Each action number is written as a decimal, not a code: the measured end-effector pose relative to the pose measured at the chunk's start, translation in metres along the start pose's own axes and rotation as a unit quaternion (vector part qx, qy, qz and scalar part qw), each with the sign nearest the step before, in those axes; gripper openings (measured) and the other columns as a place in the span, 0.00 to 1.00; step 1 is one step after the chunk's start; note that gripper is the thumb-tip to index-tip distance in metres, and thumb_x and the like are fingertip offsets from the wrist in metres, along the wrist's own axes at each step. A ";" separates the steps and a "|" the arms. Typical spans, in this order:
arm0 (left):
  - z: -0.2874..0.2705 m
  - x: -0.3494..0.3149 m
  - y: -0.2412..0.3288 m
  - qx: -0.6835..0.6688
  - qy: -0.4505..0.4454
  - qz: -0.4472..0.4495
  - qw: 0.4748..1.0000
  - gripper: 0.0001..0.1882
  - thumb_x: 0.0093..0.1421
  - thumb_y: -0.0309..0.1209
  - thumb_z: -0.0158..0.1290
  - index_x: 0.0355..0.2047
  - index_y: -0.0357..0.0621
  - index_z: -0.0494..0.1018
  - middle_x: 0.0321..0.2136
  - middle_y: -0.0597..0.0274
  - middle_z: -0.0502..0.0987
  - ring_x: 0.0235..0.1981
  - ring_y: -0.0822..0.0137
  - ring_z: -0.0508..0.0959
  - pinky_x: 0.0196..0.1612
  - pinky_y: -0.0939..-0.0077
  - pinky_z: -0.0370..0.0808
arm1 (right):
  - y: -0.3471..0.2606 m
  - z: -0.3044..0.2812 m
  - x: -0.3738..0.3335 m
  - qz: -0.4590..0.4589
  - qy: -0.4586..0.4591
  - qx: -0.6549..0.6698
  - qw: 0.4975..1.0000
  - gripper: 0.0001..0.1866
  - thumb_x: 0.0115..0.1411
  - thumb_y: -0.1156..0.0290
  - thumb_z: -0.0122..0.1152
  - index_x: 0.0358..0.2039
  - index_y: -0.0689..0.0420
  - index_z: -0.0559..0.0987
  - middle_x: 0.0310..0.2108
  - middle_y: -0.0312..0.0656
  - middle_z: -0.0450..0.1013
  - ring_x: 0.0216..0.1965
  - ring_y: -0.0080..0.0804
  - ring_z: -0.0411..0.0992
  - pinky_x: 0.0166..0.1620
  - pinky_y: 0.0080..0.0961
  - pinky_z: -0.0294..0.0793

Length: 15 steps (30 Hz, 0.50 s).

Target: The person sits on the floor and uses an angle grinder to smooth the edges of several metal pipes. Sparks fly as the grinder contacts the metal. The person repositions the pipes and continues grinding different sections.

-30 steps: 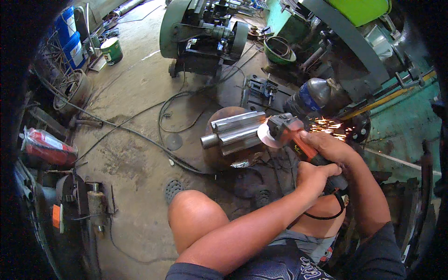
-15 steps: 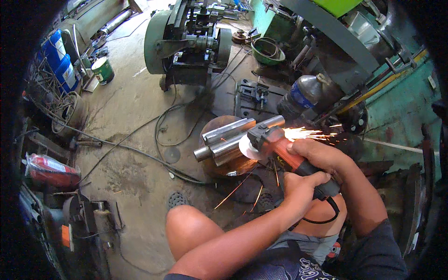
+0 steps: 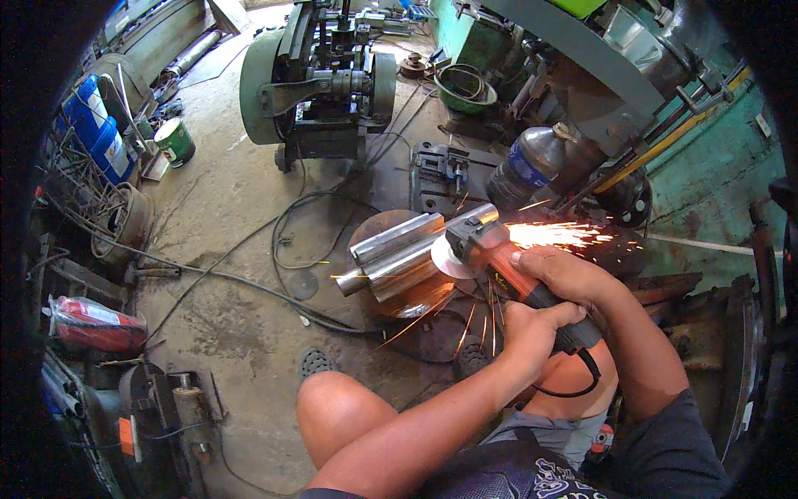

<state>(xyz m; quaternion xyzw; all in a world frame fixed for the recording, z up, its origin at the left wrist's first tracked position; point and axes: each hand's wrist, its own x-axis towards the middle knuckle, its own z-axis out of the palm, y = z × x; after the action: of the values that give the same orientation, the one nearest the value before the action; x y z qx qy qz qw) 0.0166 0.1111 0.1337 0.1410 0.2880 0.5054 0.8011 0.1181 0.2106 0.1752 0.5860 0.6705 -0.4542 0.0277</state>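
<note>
We have left hand [image 3: 530, 329] and right hand [image 3: 567, 274] wrapped around the grinder [image 3: 509, 268], whose disc [image 3: 445, 261] could snag the gear [image 3: 397, 264] at nine o'clock and kick back.

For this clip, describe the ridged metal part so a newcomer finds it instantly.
Start at the big-wheeled green-grey machine near the top. Look down, slightly right, to the round brown stand; the ridged part lies on it. Its silvery lengthwise ridges and the round stub at its left end set it apart from the orange-and-black grinder partly covering it.
</note>
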 end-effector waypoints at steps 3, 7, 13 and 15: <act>0.000 0.003 -0.003 -0.001 0.004 -0.012 1.000 0.10 0.54 0.25 0.65 0.36 0.32 0.81 0.30 0.58 0.84 0.28 0.67 0.84 0.33 0.71 0.80 | 0.002 -0.001 0.002 -0.001 -0.009 0.020 1.000 0.25 0.72 0.49 0.50 0.38 0.62 0.80 0.30 0.38 0.75 0.30 0.26 0.69 0.36 0.30 0.72; -0.001 0.004 -0.006 -0.026 -0.001 -0.015 1.000 0.10 0.54 0.25 0.65 0.36 0.33 0.81 0.31 0.58 0.84 0.28 0.67 0.84 0.33 0.71 0.81 | 0.000 -0.002 -0.002 0.027 -0.024 0.037 0.999 0.31 0.71 0.45 0.44 0.36 0.64 0.79 0.29 0.48 0.76 0.31 0.39 0.70 0.40 0.41 0.72; -0.002 0.000 -0.005 -0.011 0.027 0.018 0.999 0.09 0.54 0.26 0.66 0.35 0.34 0.81 0.30 0.59 0.84 0.28 0.67 0.83 0.33 0.72 0.81 | -0.008 0.001 0.002 0.035 -0.013 -0.058 0.998 0.30 0.71 0.44 0.47 0.41 0.63 0.80 0.36 0.47 0.77 0.38 0.38 0.73 0.45 0.38 0.73; -0.001 -0.005 -0.003 -0.016 0.036 0.020 0.999 0.09 0.54 0.26 0.66 0.35 0.34 0.81 0.29 0.59 0.84 0.27 0.67 0.83 0.33 0.72 0.81 | -0.010 0.004 0.002 0.036 -0.007 -0.034 0.999 0.26 0.71 0.47 0.50 0.40 0.62 0.79 0.33 0.40 0.75 0.35 0.29 0.71 0.41 0.32 0.73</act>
<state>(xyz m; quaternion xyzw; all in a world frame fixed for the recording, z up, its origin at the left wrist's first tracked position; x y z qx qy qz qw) 0.0165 0.1056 0.1325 0.1155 0.3057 0.5307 0.7820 0.1073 0.2105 0.1777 0.6050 0.6638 -0.4343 0.0684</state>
